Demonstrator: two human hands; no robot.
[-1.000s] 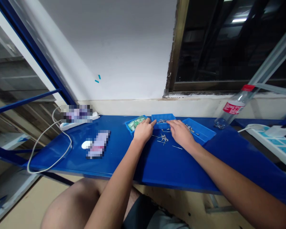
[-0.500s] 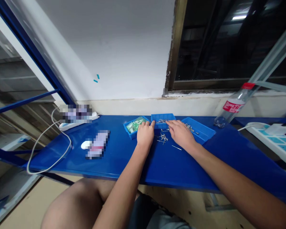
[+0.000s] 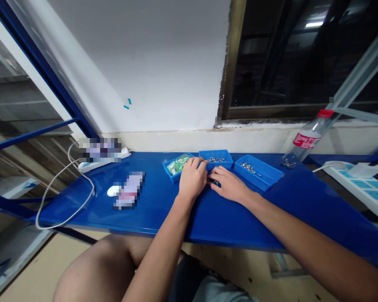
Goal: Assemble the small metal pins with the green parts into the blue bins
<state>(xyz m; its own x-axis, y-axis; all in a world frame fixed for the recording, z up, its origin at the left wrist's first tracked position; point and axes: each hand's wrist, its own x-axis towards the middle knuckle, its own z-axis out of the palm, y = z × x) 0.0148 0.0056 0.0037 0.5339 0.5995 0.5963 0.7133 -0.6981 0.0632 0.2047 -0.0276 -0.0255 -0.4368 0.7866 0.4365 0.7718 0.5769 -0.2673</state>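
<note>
A small pile of pins (image 3: 215, 182) lies on the table (image 3: 233, 222) between the two hands, mostly hidden by them. The right hand (image 3: 229, 184) curves about the pile from the right, its fingers bent and slightly spread. The left hand (image 3: 193, 176) is just beside it, fingers bent and close together. Whether either hand pinches a pin cannot be told.

Just beyond, the middle tray (image 3: 224, 165) holds loose metal pieces (image 3: 216, 160) scattered along its floor. The left tray (image 3: 174, 179), partly behind the left hand, holds green and white packets (image 3: 178, 164). The right tray (image 3: 267, 174), set at an angle, has short metal fittings (image 3: 248, 167) gathered toward its far left end; its near right floor is bare.

Farther right stands a clear bottle (image 3: 307, 140) with a red cap.
</note>
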